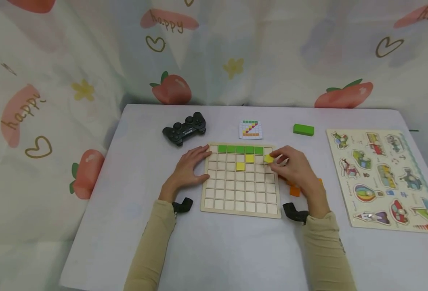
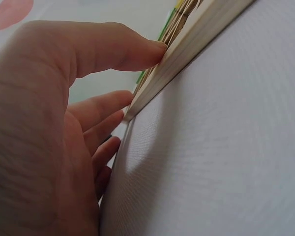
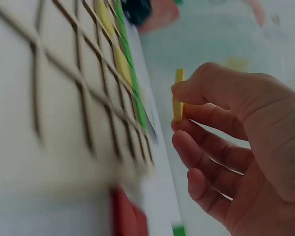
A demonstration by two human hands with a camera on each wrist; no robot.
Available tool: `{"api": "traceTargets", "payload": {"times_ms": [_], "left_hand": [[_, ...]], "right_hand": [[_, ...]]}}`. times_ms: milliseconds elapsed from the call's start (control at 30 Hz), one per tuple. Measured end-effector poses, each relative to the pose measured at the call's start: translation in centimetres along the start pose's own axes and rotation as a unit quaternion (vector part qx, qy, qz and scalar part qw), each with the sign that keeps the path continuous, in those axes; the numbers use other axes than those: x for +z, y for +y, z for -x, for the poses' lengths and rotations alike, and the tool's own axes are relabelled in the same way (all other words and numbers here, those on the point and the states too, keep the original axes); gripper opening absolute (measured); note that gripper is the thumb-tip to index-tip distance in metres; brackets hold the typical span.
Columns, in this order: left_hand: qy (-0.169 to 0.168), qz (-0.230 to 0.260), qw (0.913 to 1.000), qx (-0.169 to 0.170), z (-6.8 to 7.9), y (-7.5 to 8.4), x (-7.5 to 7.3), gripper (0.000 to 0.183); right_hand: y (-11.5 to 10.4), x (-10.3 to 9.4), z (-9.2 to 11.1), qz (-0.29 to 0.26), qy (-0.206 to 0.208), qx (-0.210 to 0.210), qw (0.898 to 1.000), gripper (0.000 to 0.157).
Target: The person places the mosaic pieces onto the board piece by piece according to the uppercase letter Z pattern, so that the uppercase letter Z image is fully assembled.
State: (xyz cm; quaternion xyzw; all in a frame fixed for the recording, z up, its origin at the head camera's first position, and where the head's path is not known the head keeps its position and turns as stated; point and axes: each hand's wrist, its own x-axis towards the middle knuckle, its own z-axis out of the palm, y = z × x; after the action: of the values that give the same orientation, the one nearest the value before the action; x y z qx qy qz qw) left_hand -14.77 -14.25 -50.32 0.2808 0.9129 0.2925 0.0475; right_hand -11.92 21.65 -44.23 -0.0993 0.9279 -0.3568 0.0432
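A wooden grid board [image 1: 230,194] lies on the table between both hands. Several green tiles [image 1: 240,149] fill part of its top row, and two yellow tiles [image 1: 249,159] sit diagonally below them. My left hand [image 1: 187,171] rests at the board's left edge; in the left wrist view its thumb [image 2: 137,51] touches the rim with the fingers extended. The right hand [image 1: 294,165] pinches another yellow tile [image 3: 178,96] between thumb and fingers. That tile is tilted on edge in the right wrist view, raised near the board's upper right side.
Orange tiles [image 1: 294,191] lie under the right forearm, partly hidden. Behind the board are a black game controller [image 1: 185,128], a small pattern card [image 1: 250,129] and a green block [image 1: 303,129]. A picture puzzle board [image 1: 359,135] lies on the right. Something red [image 3: 128,214] shows beside the grid board.
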Motion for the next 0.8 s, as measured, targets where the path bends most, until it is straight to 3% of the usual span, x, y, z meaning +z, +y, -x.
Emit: {"api": "traceTargets", "payload": {"times_ms": [133, 367, 500, 800], "left_hand": [[-0.003, -0.002, 1.0, -0.002, -0.1, -0.1, 0.0, 0.078], [-0.002, 0.0, 1.0, -0.005, 0.2, 0.0, 0.0, 0.077], [-0.001, 0.003, 1.0, -0.009, 0.4, 0.0, 0.0, 0.077], [-0.003, 0.0, 0.9999, -0.012, 0.4, -0.1, -0.2, 0.076]], "right_hand": [[-2.0, 3.3, -1.0, -0.003, -0.018, -0.077, 0.997, 0.025], [-4.5, 7.4, -1.4, 0.037, -0.056, -0.116, 0.991, 0.024], [-4.9, 8.1, -1.3, 0.073, -0.047, -0.129, 0.988, 0.022], [-5.4, 8.2, -1.4, 0.049, -0.071, -0.125, 0.988, 0.022]]}}
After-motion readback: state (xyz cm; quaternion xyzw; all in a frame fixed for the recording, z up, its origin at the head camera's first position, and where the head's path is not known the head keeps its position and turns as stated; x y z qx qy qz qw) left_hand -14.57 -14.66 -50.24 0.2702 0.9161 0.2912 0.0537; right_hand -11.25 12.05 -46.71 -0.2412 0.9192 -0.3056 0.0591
